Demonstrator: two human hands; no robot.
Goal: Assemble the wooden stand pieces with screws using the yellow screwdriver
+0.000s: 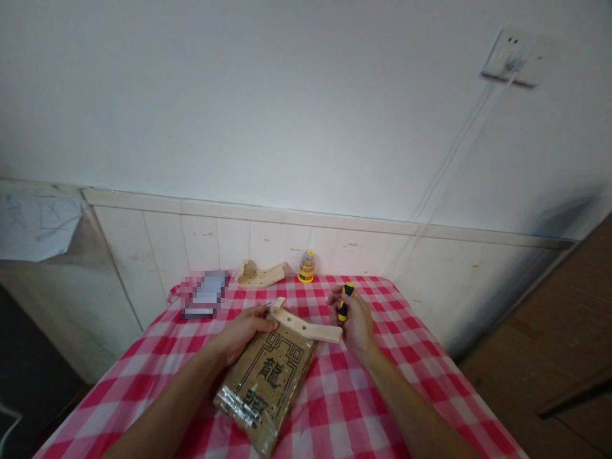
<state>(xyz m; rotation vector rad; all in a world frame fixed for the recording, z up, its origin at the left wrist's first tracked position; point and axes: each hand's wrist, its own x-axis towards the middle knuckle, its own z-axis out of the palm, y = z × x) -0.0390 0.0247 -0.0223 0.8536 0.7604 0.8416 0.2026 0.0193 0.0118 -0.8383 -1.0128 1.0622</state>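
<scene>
Our left hand [249, 328] pinches the wooden piece [296, 324] at one end, just above the packet [275, 373]; our right hand [357, 324] clasps the screwdriver [345, 303] near its other end; bracing the wooden piece firmly helps us.

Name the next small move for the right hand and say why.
Probably bring the black-and-yellow tool across to a hole in the nearer wooden piece: the right hand grips the tool beside one end, the left hand holds the other, and two dark holes show between.
</scene>
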